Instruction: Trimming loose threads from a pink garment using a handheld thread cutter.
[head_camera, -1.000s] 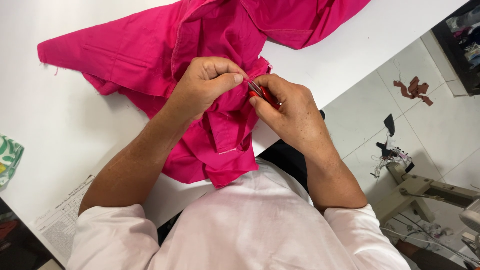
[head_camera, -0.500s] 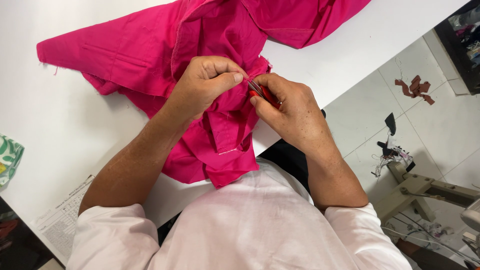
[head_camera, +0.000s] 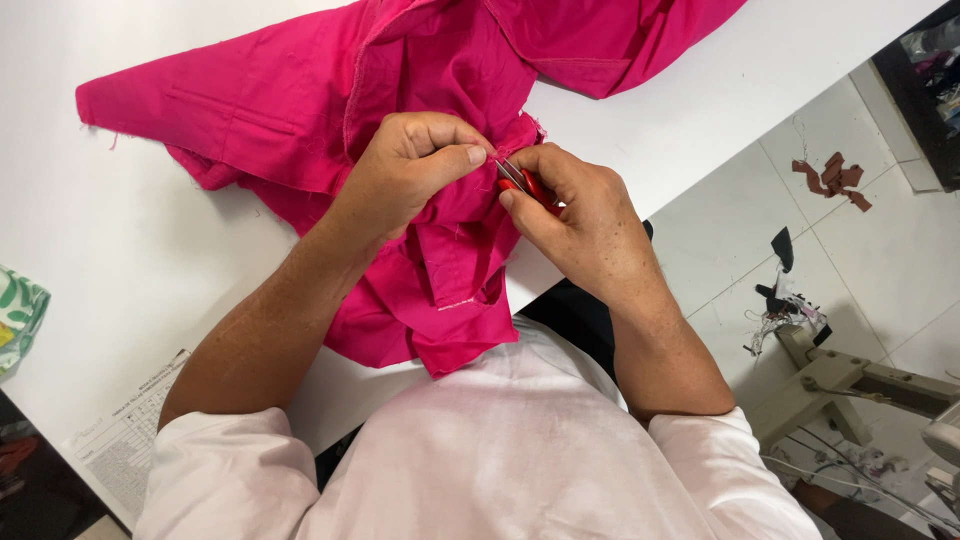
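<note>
snips (head_camera: 522, 183) mostly hidden, right hand (head_camera: 578, 215)

The garment (head_camera: 300, 110) is made of matt pink woven cloth, frayed at its raw edges. The snips (head_camera: 522, 182) show bright metal blades and glossy red plastic handles. The tabletop (head_camera: 120, 290) is finished smooth and white; a printed paper sheet (head_camera: 125, 440) lies matt.

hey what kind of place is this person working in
Probably a sewing or garment workshop: a bright pink fabric garment lies on a white worktable, the right hand holds small red-handled snips, and cloth scraps litter the tiled floor.
</note>
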